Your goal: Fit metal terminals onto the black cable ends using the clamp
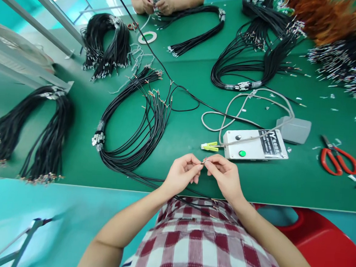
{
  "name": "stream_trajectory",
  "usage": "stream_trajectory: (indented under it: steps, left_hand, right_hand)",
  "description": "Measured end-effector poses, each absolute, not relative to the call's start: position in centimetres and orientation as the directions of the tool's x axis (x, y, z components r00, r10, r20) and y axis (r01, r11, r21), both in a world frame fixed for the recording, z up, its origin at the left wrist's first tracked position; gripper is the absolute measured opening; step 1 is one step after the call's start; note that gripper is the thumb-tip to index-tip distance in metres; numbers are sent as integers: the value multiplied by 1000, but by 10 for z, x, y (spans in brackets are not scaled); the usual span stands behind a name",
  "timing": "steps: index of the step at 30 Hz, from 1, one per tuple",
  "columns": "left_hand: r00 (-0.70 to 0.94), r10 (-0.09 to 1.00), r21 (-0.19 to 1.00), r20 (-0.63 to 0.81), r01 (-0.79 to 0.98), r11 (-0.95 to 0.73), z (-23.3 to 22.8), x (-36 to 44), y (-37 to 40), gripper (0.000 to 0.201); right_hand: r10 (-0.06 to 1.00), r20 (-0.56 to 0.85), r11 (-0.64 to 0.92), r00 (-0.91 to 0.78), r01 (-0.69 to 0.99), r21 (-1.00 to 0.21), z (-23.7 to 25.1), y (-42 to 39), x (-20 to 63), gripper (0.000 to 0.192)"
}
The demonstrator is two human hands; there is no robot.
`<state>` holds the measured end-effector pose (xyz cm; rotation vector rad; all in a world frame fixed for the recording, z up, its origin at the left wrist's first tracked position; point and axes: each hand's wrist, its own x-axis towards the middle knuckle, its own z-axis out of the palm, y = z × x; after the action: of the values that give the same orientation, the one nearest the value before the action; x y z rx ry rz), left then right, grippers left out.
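My left hand and my right hand meet fingertip to fingertip near the front edge of the green table. Both pinch the stripped end of a thin black cable, whose fine wires show between the fingers. To the left lies a looped bundle of black cables, bound with a silvery band; some of its strands run under my left hand to the table edge and my lap. Just beyond my fingers are a yellow-green clip and a white box with a green button.
Red-handled cutters and a grey block are at right. More cable bundles lie around the table, with a tape roll at the back. Opposite, another person's hands work. A red stool stands beside me.
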<state>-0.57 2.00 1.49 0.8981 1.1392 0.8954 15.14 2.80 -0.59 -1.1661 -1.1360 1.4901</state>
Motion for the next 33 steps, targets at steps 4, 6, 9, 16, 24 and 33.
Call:
stream_trajectory:
  steps: [4, 6, 9, 16, 24, 33]
  left_hand:
    - [172, 915, 894, -365, -211, 396, 9, -6, 20, 45]
    - [165, 911, 879, -378, -245, 409, 6, -6, 19, 44]
    - [151, 911, 877, -383, -252, 410, 4, -5, 19, 43]
    - [86, 928, 885, -362, -280, 371, 0, -2, 16, 43]
    - [103, 932, 886, -347, -289, 362, -1, -4, 14, 39]
    - [112, 948, 915, -298, -250, 317, 7, 6, 29, 33]
  right_hand:
    - [961, -224, -248, -165, -139, -959, -12, 25, 152, 23]
    - [958, -239, -261, -159, -130, -957, -13, 23, 154, 25]
    - [959, -236, -260, -156, -157, -953, -13, 24, 150, 31]
    - [939, -311, -341, -145, -294, -893, -14, 29, 129, 25]
    - [920, -328, -378, -215, -264, -887, -17, 34, 140, 25]
    - [912, -286, -350, -295, -190, -918, -18, 35, 149, 29]
